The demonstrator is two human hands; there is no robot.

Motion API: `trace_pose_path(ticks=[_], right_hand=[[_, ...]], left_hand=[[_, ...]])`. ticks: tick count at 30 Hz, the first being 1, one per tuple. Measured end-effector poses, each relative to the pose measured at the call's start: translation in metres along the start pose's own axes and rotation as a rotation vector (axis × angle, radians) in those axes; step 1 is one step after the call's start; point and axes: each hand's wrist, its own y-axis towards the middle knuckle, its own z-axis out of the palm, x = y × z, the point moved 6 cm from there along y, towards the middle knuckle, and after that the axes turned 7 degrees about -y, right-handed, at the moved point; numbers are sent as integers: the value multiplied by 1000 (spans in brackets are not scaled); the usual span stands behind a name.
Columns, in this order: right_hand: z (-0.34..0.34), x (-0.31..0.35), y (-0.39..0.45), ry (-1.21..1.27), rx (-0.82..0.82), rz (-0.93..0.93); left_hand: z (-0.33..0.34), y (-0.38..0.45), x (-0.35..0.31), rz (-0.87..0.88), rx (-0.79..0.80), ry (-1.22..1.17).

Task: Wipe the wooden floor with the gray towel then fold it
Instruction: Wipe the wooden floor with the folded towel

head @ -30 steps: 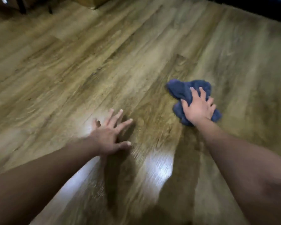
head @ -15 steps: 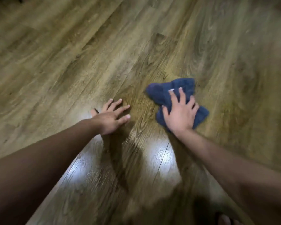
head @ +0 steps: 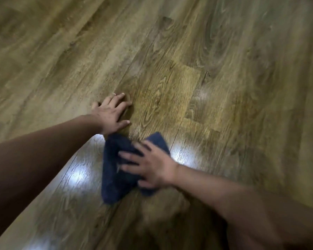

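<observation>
1. I start at the fingers [head: 128,156] of the right hand [head: 152,166]: they are spread wide and lie straight on the towel [head: 116,170], pressing it down. They are a little blurred, and I count four of them plus the thumb at the lower side.
2. The fingers [head: 116,99] of the left hand [head: 110,114] are also straight and a little apart, flat on the wooden floor [head: 224,69]. This hand holds nothing.
3. I see one towel only. It looks dark blue-gray, bunched in a loose shape, and it lies on the floor under the right hand, just below the left hand. Its upper end seems to touch the left wrist, but I cannot tell for sure.
4. Two bare forearms come in, one from the left edge and one from the lower right.
5. On the floor I count several bright light reflections beside the towel, on both sides.
</observation>
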Motion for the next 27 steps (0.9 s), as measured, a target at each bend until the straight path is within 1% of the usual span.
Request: trace_pose_path(ticks=[2, 3, 4, 7, 9, 11, 13, 16, 18, 20, 21, 23, 27], right_hand=[[2, -48, -15, 29, -34, 119], [3, -74, -24, 27, -53, 226], [4, -100, -35, 26, -62, 358], [5, -173, -77, 77, -117, 798], [9, -206, -108, 102, -136, 1035], [12, -224, -131, 129, -126, 1208], [14, -224, -137, 128, -105, 1285], [9, -208, -125, 126, -90, 1289], [6, -185, -114, 137, -69, 1283], [2, -153, -98, 138, -40, 1223], [-1, -133, -88, 134, -32, 1165], [-7, -88, -65, 126, -20, 986], [-8, 27, -27, 177, 53, 474]], left_hand=[[1, -10, 2, 8, -123, -40], [0, -16, 4, 7, -171, -94], [0, -20, 7, 13, -179, -130], [3, -26, 16, 72, -68, -70], [4, -28, 24, 67, -61, -18], [4, -29, 28, 45, -79, -4], [6, -32, 24, 56, -69, -6], [20, -38, 9, 101, 0, 5], [30, -42, -3, 78, 40, 28], [28, -42, -10, 41, 39, -2], [22, -41, -14, 38, 47, -33], [5, -38, -19, 55, 80, -91], [-20, -41, -24, 61, 107, -151]])
